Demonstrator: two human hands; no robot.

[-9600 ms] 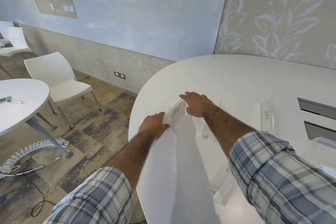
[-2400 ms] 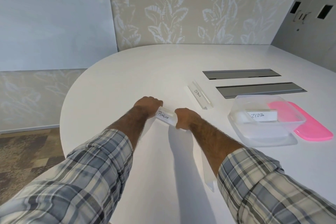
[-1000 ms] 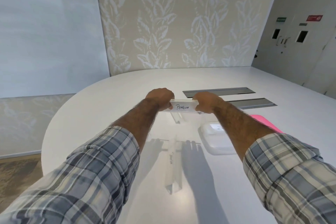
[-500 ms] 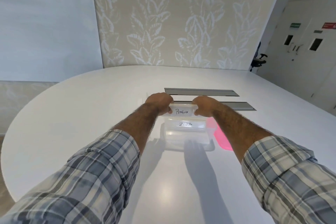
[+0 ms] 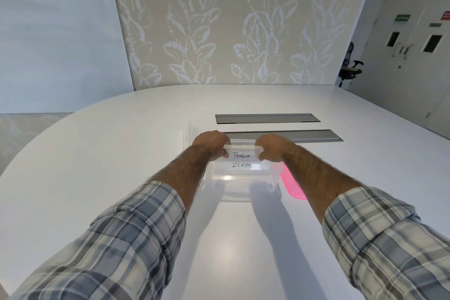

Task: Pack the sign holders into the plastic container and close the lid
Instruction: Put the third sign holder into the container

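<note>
Clear acrylic sits between both hands on my feed: the PENGUIN sign holder [image 5: 241,155] is held level by its two short ends, label facing the camera. The left hand [image 5: 211,142] curls round the left end and the right hand [image 5: 273,146] round the right end, so the fingers [image 5: 261,154] on both sides are closed on the holder.

It hangs over the open plastic container [image 5: 243,184], towards the far rim. I cannot tell whether it touches the rim. Just below it, inside the container, I read the ZEBRA sign holder [image 5: 241,165] through the clear wall. The container stands on the white counter [image 5: 117,158], and the pink lid [image 5: 291,186] lies flat just beside it on the right, partly hidden by the right forearm.

A third sign holder [image 5: 185,137] lies on the counter just left of the left hand, its writing too small for me to read. Beyond the hands, the nearer grey panel [image 5: 306,135] and the farther grey panel [image 5: 266,118] are set into the counter. Plaid sleeves [image 5: 136,238] cover both forearms up to the rolled cuffs. Far right, an office chair [image 5: 350,69] stands by the pale doors.
</note>
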